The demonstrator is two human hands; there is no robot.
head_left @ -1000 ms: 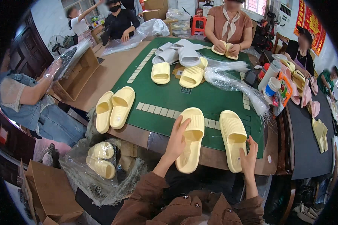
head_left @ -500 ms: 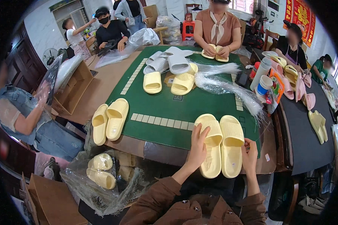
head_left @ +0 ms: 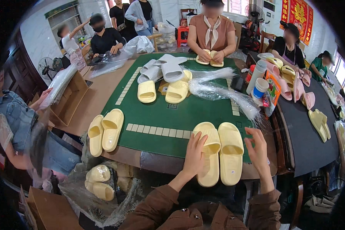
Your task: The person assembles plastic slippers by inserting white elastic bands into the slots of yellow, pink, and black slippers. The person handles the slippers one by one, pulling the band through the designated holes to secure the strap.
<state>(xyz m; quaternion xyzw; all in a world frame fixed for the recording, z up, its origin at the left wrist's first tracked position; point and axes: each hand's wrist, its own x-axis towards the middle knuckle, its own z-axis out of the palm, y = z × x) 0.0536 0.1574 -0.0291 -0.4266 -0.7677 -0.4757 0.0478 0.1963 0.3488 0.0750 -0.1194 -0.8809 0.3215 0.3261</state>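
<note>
The left slipper and right slipper, both pale yellow, lie side by side at the near edge of the green surface. The left hand touches the left slipper, though I cannot tell if it grips; the right hand stands apart, loosely spread. Aligning this 1 pair seems in hand; the next move likely calls for steadying both.

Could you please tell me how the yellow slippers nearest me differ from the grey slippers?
Colour: the near yellow slippers are pale yellow; the grey slippers are light grey.
Pose: the near yellow slippers lie side by side, toes pointing away from you; the grey slippers lie in a jumbled heap.
Contact: your left hand touches the near yellow slippers; no hand touches the grey slippers.
Both have broad foot straps.
</note>
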